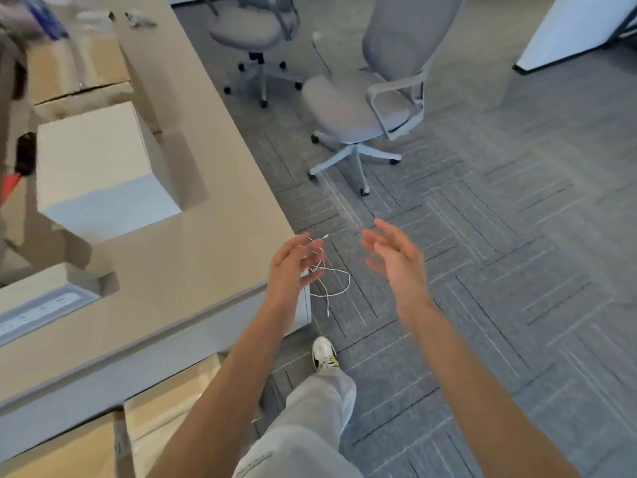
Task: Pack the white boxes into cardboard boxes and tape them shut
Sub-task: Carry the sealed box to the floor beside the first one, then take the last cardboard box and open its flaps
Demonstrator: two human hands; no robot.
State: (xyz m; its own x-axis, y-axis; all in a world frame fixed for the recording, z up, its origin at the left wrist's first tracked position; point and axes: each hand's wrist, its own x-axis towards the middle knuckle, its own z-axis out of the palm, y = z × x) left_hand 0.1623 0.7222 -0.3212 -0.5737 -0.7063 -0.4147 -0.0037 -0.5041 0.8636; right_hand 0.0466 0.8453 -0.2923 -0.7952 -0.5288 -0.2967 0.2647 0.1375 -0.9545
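A white box [96, 167] stands on the beige table [193, 257] at the left. A second white box [44, 301] lies near the table's front left edge. Brown cardboard boxes [79, 67] sit blurred at the table's far left. Another cardboard box [165, 408] sits on the floor under the table. Both my arms reach out over the carpet past the table's corner. My left hand [293, 267] holds a thin white string [339, 288] that dangles in loops from its fingers. My right hand [396, 260] is beside it, fingers spread, holding nothing.
Two grey office chairs [351, 108] [255, 29] stand on the grey carpet ahead. A white panel [568, 25] leans at the top right. Another person [10, 63] is partly visible at the far left edge. My leg and white shoe [324, 353] are below my hands.
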